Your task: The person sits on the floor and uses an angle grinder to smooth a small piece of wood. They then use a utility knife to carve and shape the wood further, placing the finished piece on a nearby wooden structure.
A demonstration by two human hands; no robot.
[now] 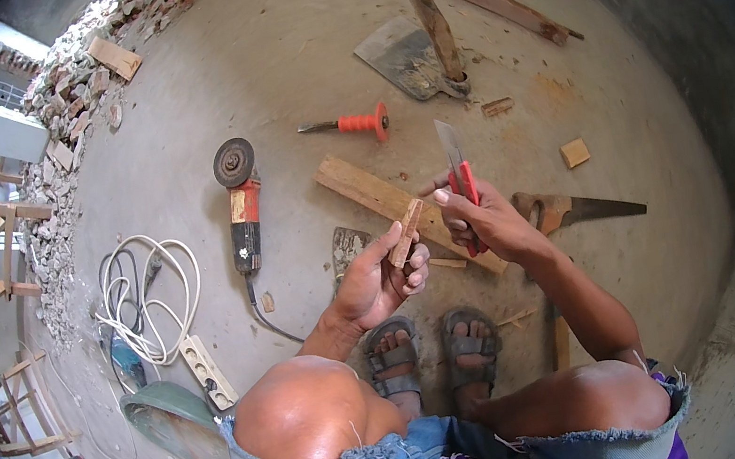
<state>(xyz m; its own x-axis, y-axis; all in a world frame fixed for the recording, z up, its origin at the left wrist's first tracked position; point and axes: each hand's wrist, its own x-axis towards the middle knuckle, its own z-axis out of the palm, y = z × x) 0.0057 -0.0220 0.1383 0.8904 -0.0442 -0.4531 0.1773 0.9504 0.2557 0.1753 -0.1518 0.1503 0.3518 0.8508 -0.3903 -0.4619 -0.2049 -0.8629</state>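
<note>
Between the fingers and thumb of my left hand (pixel 367 279) is a small reddish piece of wood (pixel 407 234), tilted upward. A red-handled utility knife (pixel 464 182) is gripped in my right hand (pixel 490 222), its blade pointing up and away from me. The two hands are close but apart, and the blade does not touch the wood. Beneath them a squared length of timber (pixel 371 189) lies slantwise on the floor. Just right of my right hand lies a handsaw (pixel 597 206) with a wooden handle.
An angle grinder (pixel 242 205) lies left of centre, near a red-handled chisel (pixel 361 123). Farther off rests a hoe (pixel 404 58). At left are a coiled white cable (pixel 150 300), a power strip (pixel 207 372) and a green basin (pixel 172 415). Rubble (pixel 69 108) lines the far left.
</note>
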